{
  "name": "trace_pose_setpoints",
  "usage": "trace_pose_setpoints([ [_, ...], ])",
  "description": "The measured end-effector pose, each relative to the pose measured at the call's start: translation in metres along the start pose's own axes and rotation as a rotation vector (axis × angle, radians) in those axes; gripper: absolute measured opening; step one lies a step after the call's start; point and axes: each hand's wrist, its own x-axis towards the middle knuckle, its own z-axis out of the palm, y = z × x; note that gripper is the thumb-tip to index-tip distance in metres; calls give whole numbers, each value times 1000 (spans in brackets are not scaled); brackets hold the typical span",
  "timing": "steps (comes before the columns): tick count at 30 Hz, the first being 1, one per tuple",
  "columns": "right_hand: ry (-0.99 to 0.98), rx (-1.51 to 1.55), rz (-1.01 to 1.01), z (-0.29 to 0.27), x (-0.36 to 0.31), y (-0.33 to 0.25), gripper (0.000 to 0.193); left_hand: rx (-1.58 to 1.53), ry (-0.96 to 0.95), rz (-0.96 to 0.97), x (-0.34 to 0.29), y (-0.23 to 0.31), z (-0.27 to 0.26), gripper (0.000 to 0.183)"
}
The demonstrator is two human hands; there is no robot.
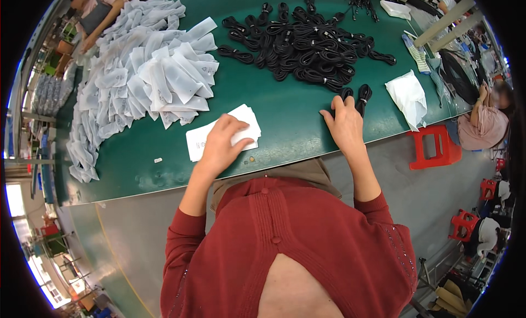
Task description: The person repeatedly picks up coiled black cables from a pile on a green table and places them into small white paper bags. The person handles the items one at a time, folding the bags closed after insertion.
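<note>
My left hand (pixel 220 143) rests over a small stack of flat white bags (pixel 195 137) near the table's front edge. Its fingers are curved and the thumb stands apart, with nothing gripped between them. My right hand (pixel 346 125) reaches to a bundled black cable (pixel 346 92), its fingertips at the near end of the coil and its thumb spread away to the left. A second small coiled black cable (pixel 364 94) lies just right of those fingers. Beyond them spreads a large heap of coiled black cables (pixel 307 44).
A big pile of frosted bags (pixel 164 77) covers the table's left side. On the right lie a crumpled white plastic bag (pixel 407 96) and a striped cloth (pixel 416 54). A red stool (pixel 435 148) stands by the right edge. Other people sit at far left and right.
</note>
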Motion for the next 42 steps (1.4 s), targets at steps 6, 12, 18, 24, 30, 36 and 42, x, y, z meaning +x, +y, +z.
trace_pose_setpoints([
  [6,20,631,81,3,-23,-15,29,93,79,33,-1,-5,23,17],
  [12,-174,1095,49,2,-31,-58,24,-189,155,-197,0,-4,22,7],
  [18,-17,710,-415,10,-21,-70,31,-438,156,-330,-3,-12,22,6],
  [24,-50,579,-588,10,-15,-69,36,-463,106,-358,-3,-11,17,5],
  [30,-240,798,-445,14,-10,-69,22,-310,113,-61,2,8,11,8],
  [36,-836,1699,575,20,-4,-74,25,-81,98,112,9,21,-2,13],
  [42,-766,1808,721,20,-12,-83,24,-188,165,36,9,14,-8,13],
])
